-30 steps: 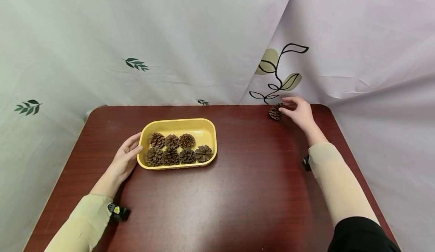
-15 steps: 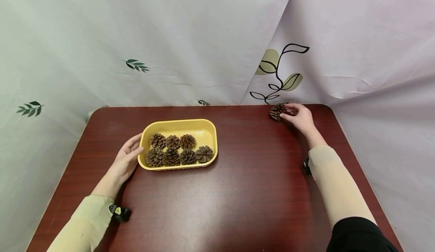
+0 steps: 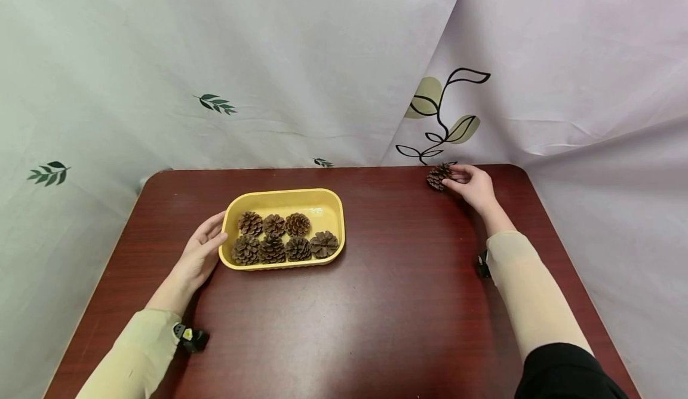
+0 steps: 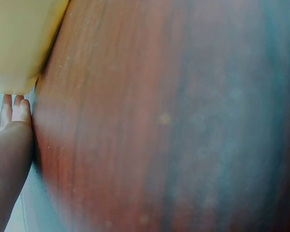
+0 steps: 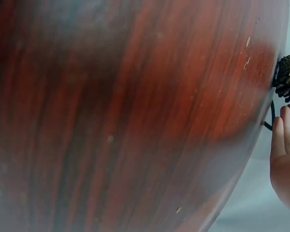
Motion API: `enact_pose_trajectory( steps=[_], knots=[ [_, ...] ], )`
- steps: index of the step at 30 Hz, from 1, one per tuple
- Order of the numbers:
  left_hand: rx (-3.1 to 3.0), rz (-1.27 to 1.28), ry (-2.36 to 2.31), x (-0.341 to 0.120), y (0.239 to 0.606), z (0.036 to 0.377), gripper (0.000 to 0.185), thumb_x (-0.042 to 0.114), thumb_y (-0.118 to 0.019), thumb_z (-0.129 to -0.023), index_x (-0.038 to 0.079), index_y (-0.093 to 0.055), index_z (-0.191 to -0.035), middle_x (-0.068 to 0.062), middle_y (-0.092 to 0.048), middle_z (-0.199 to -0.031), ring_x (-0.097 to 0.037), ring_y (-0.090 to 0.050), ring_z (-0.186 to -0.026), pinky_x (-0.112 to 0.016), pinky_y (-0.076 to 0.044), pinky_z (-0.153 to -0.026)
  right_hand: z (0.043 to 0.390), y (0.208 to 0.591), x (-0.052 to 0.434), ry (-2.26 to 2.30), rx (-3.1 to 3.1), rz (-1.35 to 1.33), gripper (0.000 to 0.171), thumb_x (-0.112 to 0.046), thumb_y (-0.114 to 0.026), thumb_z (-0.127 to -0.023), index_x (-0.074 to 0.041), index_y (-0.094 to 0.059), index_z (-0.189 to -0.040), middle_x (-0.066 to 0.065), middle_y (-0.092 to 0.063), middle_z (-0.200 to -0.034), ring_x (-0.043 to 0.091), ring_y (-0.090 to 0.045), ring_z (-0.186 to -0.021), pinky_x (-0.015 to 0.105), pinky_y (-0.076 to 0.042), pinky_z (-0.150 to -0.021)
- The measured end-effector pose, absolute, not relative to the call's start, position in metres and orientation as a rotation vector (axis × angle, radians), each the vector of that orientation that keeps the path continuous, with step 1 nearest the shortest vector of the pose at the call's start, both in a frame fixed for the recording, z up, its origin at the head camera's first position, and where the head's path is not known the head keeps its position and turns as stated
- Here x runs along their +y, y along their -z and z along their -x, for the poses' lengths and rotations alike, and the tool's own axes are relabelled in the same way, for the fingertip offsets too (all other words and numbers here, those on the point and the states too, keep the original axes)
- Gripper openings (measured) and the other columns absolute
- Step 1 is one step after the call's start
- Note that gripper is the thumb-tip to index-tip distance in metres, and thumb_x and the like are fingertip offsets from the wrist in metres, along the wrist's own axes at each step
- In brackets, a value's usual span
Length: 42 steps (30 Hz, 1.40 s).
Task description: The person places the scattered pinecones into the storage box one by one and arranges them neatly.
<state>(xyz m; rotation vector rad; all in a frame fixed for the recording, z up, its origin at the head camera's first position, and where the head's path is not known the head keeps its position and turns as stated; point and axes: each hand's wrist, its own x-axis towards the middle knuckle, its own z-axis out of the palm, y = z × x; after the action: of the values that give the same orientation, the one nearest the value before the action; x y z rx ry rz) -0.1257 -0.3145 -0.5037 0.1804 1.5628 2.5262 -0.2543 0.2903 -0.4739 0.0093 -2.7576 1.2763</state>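
Note:
My left hand (image 3: 197, 254) holds the left end of a yellow plastic tray (image 3: 334, 208), its thumb over the rim and its fingers along the outer wall. Several brown pine cones (image 3: 271, 248) sit inside in two rows. At the far right of the table, my right hand (image 3: 473, 187) grips a single pine cone (image 3: 439, 177) by its right side between thumb and fingers. In the right wrist view, this cone is cut off by the image edge and the fingers reach its underside. The left wrist view shows fingertips against the tray's end.
Both hands work over a dark red-brown wooden table (image 3: 376, 303). A pale cloth (image 3: 301, 76) with leaf prints hangs close behind the back edge, near the right hand's cone. The tray's back right corner shows bare yellow floor.
The right hand has come down from above the lone pine cone to its right side, and the cone has shifted slightly. The left hand and tray have stayed put.

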Motion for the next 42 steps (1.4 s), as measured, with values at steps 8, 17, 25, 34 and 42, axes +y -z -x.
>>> enact_pose_trajectory(
  steps=[8,17,25,34,42],
  knots=[
    [1.551,-0.183,-2.534,-0.314,0.504,0.126,0.048,-0.013,-0.036,-0.096,0.003,-0.037,-0.141,-0.001,-0.056,-0.131,-0.011,-0.058,-0.113,-0.023,-0.050,-0.089,0.253,0.474,0.289,-1.319,-2.742,-0.001,0.045,-0.021,-0.075,-0.082,-0.002,-0.062,-0.120,0.020,-0.065,-0.113,-0.018,-0.053,-0.074,0.003,-0.044,-0.067],
    [1.544,-0.180,-2.539,-0.314,0.504,0.126,0.047,-0.012,-0.036,-0.096,0.004,-0.039,-0.140,-0.001,-0.056,-0.130,-0.012,-0.058,-0.113,-0.023,-0.050,-0.089,0.249,0.469,0.279,-1.264,-2.731,-0.024,0.042,-0.022,-0.077,-0.080,-0.005,-0.065,-0.116,0.017,-0.068,-0.109,0.013,-0.066,-0.089,0.006,-0.046,-0.071],
    [1.533,-0.185,-2.545,-0.315,0.504,0.125,0.048,-0.013,-0.034,-0.096,0.003,-0.037,-0.141,-0.001,-0.056,-0.130,-0.012,-0.058,-0.113,-0.023,-0.050,-0.089,0.244,0.459,0.260,-1.254,-2.694,-0.129,0.041,-0.023,-0.078,-0.078,-0.010,-0.066,-0.116,0.011,-0.069,-0.105,0.023,-0.066,-0.094,0.012,-0.049,-0.077],
    [1.524,-0.198,-2.554,-0.314,0.503,0.126,0.047,-0.013,-0.034,-0.096,0.003,-0.038,-0.140,-0.002,-0.056,-0.130,-0.013,-0.059,-0.112,-0.023,-0.051,-0.088,0.239,0.452,0.231,-1.330,-2.586,-0.292,0.042,-0.020,-0.081,-0.075,-0.010,-0.067,-0.114,0.007,-0.068,-0.105,0.021,-0.066,-0.094,0.023,-0.052,-0.083],
    [1.532,-0.200,-2.545,-0.315,0.505,0.127,0.047,-0.012,-0.035,-0.096,0.003,-0.038,-0.141,-0.002,-0.056,-0.131,-0.014,-0.060,-0.111,-0.024,-0.051,-0.088,0.233,0.443,0.202,-1.315,-2.564,-0.410,0.042,-0.018,-0.082,-0.074,-0.012,-0.068,-0.112,0.005,-0.068,-0.103,0.019,-0.066,-0.092,0.026,-0.051,-0.083]
  ],
)
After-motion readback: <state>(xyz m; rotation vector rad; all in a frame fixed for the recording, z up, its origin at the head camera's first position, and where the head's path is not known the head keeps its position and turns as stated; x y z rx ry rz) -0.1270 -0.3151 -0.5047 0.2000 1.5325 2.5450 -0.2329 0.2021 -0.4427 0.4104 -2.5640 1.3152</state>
